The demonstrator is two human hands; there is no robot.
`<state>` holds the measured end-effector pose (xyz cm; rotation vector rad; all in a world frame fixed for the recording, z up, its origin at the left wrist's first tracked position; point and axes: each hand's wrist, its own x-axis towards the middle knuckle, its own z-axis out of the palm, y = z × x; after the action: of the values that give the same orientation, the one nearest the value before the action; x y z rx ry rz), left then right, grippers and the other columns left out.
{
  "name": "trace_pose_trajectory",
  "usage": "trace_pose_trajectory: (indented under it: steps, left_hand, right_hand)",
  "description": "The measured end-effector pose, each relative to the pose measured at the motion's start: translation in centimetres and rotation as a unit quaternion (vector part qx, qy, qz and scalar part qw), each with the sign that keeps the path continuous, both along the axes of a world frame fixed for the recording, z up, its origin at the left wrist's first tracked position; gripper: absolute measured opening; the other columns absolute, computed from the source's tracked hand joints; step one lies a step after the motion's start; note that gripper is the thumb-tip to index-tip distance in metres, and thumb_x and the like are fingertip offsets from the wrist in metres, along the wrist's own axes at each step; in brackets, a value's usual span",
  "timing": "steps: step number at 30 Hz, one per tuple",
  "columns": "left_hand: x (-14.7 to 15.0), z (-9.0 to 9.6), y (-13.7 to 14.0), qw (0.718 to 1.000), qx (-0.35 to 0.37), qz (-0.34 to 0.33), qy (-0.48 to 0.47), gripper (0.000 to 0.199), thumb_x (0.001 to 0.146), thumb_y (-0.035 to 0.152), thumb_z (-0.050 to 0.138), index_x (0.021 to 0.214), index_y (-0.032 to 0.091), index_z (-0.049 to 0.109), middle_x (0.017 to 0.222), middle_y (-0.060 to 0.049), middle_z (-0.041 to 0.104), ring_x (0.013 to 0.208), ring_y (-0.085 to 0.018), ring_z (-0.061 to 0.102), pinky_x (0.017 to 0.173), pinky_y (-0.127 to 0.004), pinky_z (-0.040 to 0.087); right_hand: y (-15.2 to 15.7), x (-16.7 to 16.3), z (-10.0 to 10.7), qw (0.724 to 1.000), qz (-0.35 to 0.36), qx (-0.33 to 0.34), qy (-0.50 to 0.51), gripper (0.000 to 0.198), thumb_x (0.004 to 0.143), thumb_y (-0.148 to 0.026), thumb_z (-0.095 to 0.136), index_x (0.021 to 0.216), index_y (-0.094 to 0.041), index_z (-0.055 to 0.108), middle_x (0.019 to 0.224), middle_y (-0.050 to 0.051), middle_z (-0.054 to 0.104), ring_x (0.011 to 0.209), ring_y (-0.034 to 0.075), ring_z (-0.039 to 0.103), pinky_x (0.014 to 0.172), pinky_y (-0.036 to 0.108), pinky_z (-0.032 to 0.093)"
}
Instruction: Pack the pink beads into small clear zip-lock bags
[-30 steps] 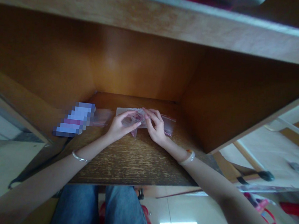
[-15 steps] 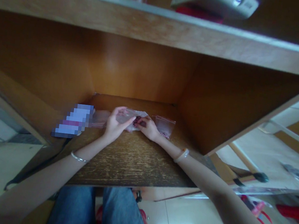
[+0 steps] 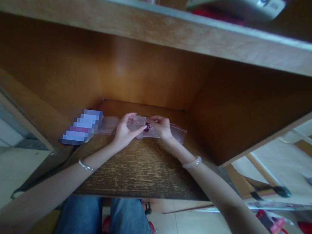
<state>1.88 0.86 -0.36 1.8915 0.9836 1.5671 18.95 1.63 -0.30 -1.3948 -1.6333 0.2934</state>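
Left hand (image 3: 125,131) half-open, thumb at beads (image 3: 147,126), seemingly steadying them | right hand (image 3: 162,128) fingers bunched beside, hold unclear | beads between hands, in or on bag (image 3: 155,134) unclear, above surface (image 3: 129,174)

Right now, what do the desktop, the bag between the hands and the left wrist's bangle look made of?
Desktop: wood or wood-look laminate, seemingly worn, from pale streaks across dark brown. Bag: probably thin clear plastic, being see-through with glossy highlights. Bangle: likely polished silver-coloured metal, from its glint.
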Motion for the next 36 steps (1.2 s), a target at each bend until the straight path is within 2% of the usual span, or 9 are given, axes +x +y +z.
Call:
trace_pose_trajectory:
  steps: [2,4,8,12,16,20,26,31,36]
  left_hand:
    - [0.0,0.1,-0.2,1.000,-0.008,-0.004,0.007,0.053,0.066,0.035,0.077,0.110,0.018,0.053,0.096,-0.005,0.061,0.089,-0.018,0.059,0.084,-0.033,0.048]
    - [0.0,0.1,-0.3,1.000,-0.015,-0.017,0.007,0.051,0.067,0.035,0.076,0.110,0.018,0.053,0.099,-0.006,0.062,0.090,-0.018,0.059,0.084,-0.033,0.047]
    - [0.0,0.0,-0.1,0.999,-0.022,-0.047,-0.008,0.046,0.068,0.032,0.075,0.106,0.019,0.054,0.098,-0.004,0.064,0.088,-0.016,0.060,0.082,-0.031,0.048]
    - [-0.1,-0.4,0.4,0.996,-0.045,-0.065,-0.044,0.039,0.068,0.029,0.074,0.101,0.019,0.055,0.096,-0.003,0.064,0.085,-0.015,0.061,0.078,-0.028,0.049]
    - [-0.1,-0.7,1.0,0.985,-0.085,-0.098,-0.115,0.035,0.067,0.026,0.074,0.094,0.018,0.054,0.090,-0.001,0.064,0.081,-0.014,0.063,0.074,-0.026,0.050]
    - [-0.2,-0.8,1.5,0.975,-0.126,-0.102,-0.151,0.034,0.066,0.028,0.075,0.090,0.017,0.055,0.086,-0.001,0.065,0.079,-0.014,0.063,0.073,-0.027,0.051]
    - [-0.1,-0.7,1.8,0.974,-0.138,-0.084,-0.158,0.030,0.062,0.028,0.077,0.080,0.018,0.054,0.077,0.003,0.062,0.072,-0.012,0.061,0.070,-0.025,0.051]
    - [0.0,-0.5,1.7,0.957,-0.183,-0.122,-0.189,0.025,0.068,0.035,0.071,0.074,0.018,0.054,0.071,0.003,0.060,0.063,-0.011,0.060,0.060,-0.023,0.050]
    - [-0.1,-0.4,1.6,0.949,-0.204,-0.140,-0.193,0.028,0.065,0.040,0.071,0.071,0.018,0.054,0.064,0.004,0.058,0.056,-0.011,0.058,0.056,-0.024,0.049]
  right_hand:
    - [-0.7,-0.1,1.2,0.994,-0.006,0.056,0.098,0.028,0.081,-0.043,0.060,0.084,-0.017,0.069,0.080,0.006,0.069,0.070,0.015,0.062,0.063,0.027,0.048]
    - [-1.4,-0.3,2.3,0.988,0.034,0.079,0.130,0.022,0.077,-0.040,0.066,0.080,-0.019,0.070,0.080,0.004,0.068,0.074,0.015,0.061,0.068,0.029,0.047]
    - [-2.4,-0.5,3.2,0.987,0.121,0.041,0.100,0.012,0.075,-0.033,0.069,0.076,-0.021,0.070,0.074,0.001,0.065,0.073,0.015,0.058,0.071,0.030,0.045]
    - [-3.2,-0.7,3.2,0.982,0.153,0.029,0.106,0.014,0.080,-0.033,0.063,0.084,-0.021,0.069,0.081,0.002,0.065,0.078,0.015,0.058,0.075,0.031,0.045]
    - [-3.7,-1.3,2.5,0.975,0.181,0.012,0.129,0.022,0.077,-0.035,0.066,0.094,-0.021,0.067,0.090,0.004,0.066,0.080,0.016,0.059,0.074,0.031,0.047]
    - [-3.6,-1.9,1.1,0.954,0.180,-0.023,0.237,0.028,0.076,-0.039,0.065,0.097,-0.021,0.063,0.084,0.003,0.066,0.073,0.016,0.060,0.065,0.030,0.050]
    - [-3.3,-2.5,-0.6,0.939,0.150,-0.069,0.302,0.023,0.073,-0.043,0.065,0.079,-0.021,0.066,0.076,0.002,0.065,0.064,0.015,0.058,0.063,0.031,0.049]
    - [-3.0,-2.2,-0.9,0.944,0.096,-0.034,0.315,0.019,0.072,-0.039,0.064,0.074,-0.020,0.065,0.076,0.003,0.065,0.071,0.017,0.059,0.070,0.032,0.047]
    - [-2.8,-1.9,-1.0,0.937,0.085,-0.002,0.339,0.018,0.073,-0.038,0.064,0.076,-0.020,0.062,0.074,0.001,0.062,0.069,0.016,0.057,0.069,0.030,0.045]
